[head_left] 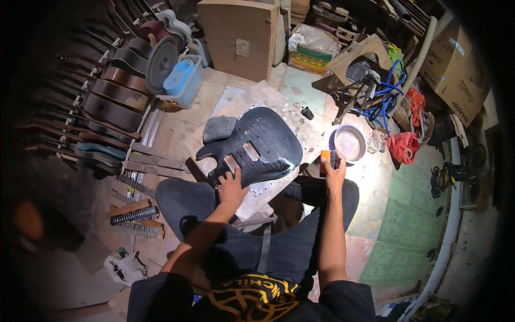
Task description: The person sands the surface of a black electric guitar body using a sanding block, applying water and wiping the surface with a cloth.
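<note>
A glossy dark electric guitar body with rectangular cut-outs lies on a flat, worn board in front of my crossed legs. My left hand rests on its near left end beside a cut-out, fingers spread, touching the surface. A grey cloth-like piece lies against the body's far left edge. Off to the right, my right hand is closed round an orange and dark block, held apart from the guitar body. Just beyond that hand stands a round, shallow bowl; its contents are unclear.
At left, several guitars hang in a row beside a clear bin with blue containers. Springs and clamps lie near my left knee. Blue hose, a red bag and cartons crowd the far right.
</note>
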Demonstrator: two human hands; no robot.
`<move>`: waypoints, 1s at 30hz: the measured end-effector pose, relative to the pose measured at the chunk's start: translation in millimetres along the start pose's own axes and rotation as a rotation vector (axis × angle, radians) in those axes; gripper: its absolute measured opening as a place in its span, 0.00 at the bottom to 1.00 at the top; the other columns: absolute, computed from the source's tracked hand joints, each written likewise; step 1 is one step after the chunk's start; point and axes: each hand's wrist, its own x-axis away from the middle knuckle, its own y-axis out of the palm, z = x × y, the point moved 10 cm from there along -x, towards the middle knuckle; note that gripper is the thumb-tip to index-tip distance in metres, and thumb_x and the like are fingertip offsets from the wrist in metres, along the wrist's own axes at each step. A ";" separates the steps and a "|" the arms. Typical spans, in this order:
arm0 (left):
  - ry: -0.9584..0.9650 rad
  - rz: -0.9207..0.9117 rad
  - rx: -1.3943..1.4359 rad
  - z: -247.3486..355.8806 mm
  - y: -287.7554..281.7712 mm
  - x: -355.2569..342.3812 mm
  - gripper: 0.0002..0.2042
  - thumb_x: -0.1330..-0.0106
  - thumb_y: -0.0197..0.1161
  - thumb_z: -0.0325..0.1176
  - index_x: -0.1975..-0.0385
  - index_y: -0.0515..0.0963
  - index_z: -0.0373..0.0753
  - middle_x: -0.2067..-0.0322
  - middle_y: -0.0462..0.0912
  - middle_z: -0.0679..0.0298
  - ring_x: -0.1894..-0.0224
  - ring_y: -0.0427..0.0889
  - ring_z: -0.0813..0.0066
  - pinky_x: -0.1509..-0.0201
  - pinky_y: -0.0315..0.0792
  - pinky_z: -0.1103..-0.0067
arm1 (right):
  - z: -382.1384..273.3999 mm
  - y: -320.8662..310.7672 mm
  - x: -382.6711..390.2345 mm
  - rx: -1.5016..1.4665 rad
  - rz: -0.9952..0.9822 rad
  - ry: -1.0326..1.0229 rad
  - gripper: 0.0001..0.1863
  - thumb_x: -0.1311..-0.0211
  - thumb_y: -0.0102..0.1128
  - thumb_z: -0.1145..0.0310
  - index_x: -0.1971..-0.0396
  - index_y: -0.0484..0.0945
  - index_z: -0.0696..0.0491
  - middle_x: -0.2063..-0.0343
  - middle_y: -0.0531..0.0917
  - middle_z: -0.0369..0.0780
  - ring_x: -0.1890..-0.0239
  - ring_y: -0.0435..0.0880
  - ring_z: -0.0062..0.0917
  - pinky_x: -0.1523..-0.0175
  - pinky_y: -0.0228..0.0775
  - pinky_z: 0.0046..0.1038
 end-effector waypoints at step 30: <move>0.246 -0.094 0.299 -30.7 -35.7 -127.8 0.55 0.57 0.83 0.39 0.26 0.58 0.39 0.50 0.78 0.44 0.48 0.77 0.41 0.43 0.72 0.57 | 113.0 -129.3 -167.8 0.243 0.134 0.272 0.24 0.43 0.69 0.71 0.46 0.75 0.58 0.60 0.86 0.44 0.60 0.86 0.29 0.53 0.79 0.30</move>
